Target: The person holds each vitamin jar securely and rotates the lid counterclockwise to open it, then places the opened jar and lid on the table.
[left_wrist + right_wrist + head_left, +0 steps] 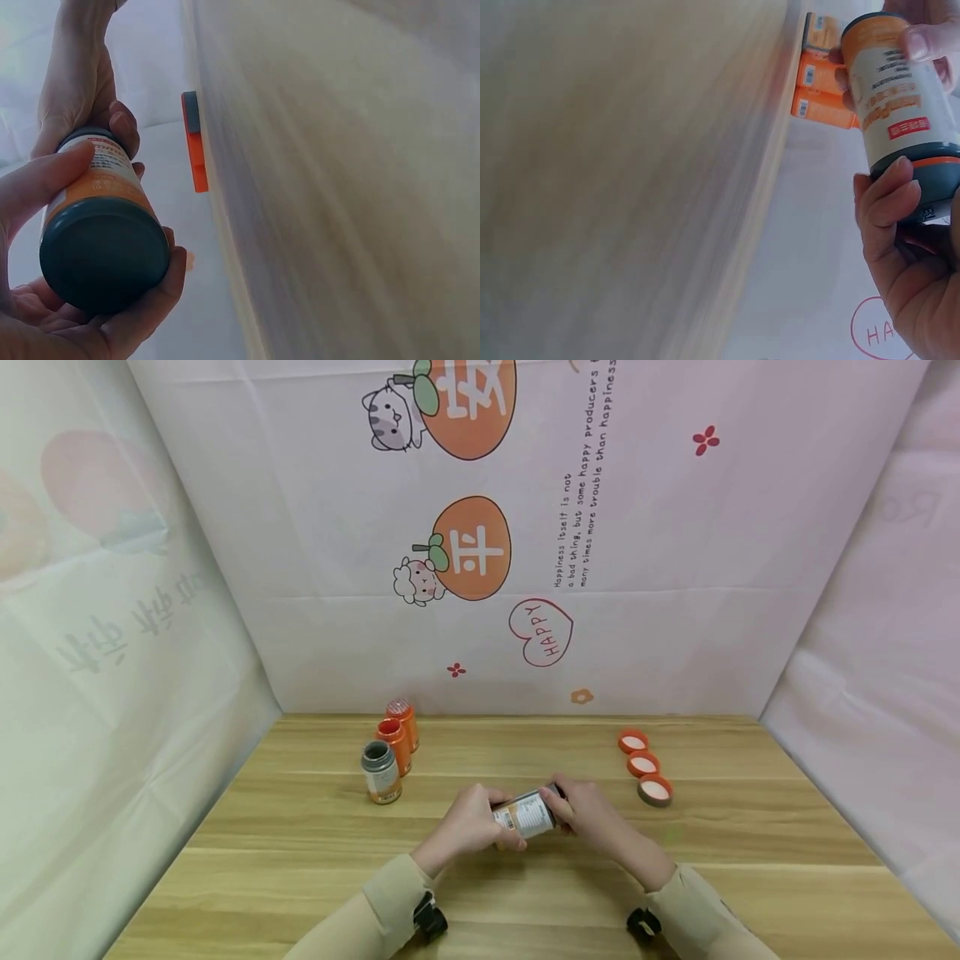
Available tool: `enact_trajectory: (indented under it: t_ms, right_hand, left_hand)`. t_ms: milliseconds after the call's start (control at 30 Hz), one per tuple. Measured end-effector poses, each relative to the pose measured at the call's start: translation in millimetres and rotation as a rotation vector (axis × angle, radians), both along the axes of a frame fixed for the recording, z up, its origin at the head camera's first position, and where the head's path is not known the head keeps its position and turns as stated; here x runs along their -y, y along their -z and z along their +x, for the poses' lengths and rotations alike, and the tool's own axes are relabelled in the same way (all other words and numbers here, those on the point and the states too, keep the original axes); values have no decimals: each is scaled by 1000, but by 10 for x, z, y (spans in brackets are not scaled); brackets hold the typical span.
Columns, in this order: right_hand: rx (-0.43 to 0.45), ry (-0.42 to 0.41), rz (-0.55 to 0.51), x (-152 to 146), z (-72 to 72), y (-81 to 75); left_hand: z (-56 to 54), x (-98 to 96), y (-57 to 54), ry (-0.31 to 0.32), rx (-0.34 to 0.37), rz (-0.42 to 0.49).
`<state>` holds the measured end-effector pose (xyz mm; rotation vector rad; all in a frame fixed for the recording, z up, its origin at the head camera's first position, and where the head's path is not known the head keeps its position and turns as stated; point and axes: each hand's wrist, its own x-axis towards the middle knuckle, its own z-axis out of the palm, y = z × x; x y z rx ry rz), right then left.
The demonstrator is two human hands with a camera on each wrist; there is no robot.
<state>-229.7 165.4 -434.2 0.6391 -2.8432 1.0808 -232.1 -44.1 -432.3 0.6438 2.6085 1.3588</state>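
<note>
A pill-bottle-like jar (528, 817), dark grey with a white and orange label, is held tilted above the front middle of the table. My left hand (474, 820) grips its body near the base, thumb across the label; the dark jar bottom (105, 255) faces the left wrist camera. At the other end my right hand (590, 817) grips the dark grey lid (930, 187), fingers curled round it. A thin orange ring shows between lid and jar in the right wrist view. The lid is on the jar and partly hidden by the right fingers.
Left of the hands, a grey jar (382, 775) without a lid stands before two orange jars, the nearer orange jar (393, 743) also open. On the right lie three lids in a row, an orange lid (633, 742) at the back and a grey-edged lid (655, 791) in front.
</note>
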Motion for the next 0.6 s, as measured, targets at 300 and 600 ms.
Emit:
enact_trajectory:
  t_ms: [300, 600]
  right_hand:
    - [181, 117, -94, 21, -29, -36]
    - [275, 274, -168, 115, -38, -60]
  left_hand:
    - [12, -22, -2, -27, -28, 11]
    - [63, -91, -20, -29, -198, -102]
